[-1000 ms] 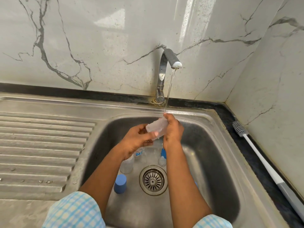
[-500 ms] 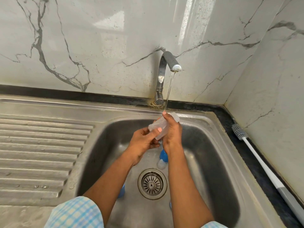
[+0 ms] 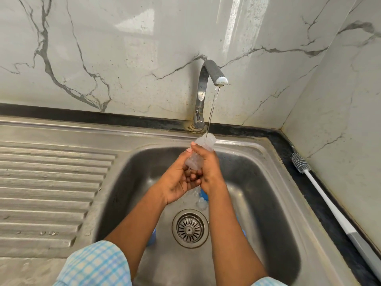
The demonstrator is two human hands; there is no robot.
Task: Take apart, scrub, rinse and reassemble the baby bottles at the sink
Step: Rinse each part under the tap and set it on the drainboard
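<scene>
- Head view: a clear, translucent plastic baby bottle is held over the far edge of the stainless-steel sink basin, tilted, with its upper end directly under the spout.
- A thin stream of water falls from the curved chrome tap onto that upper end of the bottle.
- The right hand wraps the bottle from the right side, its fingers curled round the body.
- The left hand lies palm-up just beside it; its fingers curl round the bottle's lower end and the thumb presses on the bottle's side, so both hands grip it.
- Below the hands, on the basin floor, lie a small blue plastic part and a clear teat, both near the far side of the round metal drain strainer.
- A blue cap shows partly behind the left forearm, left of the strainer.
- A bottle brush with grey bristles and a white handle lies on the dark counter along the sink's right edge.
- The ridged draining board forms the sink's left part.
- Blue-checked sleeves fill the near edge.
</scene>
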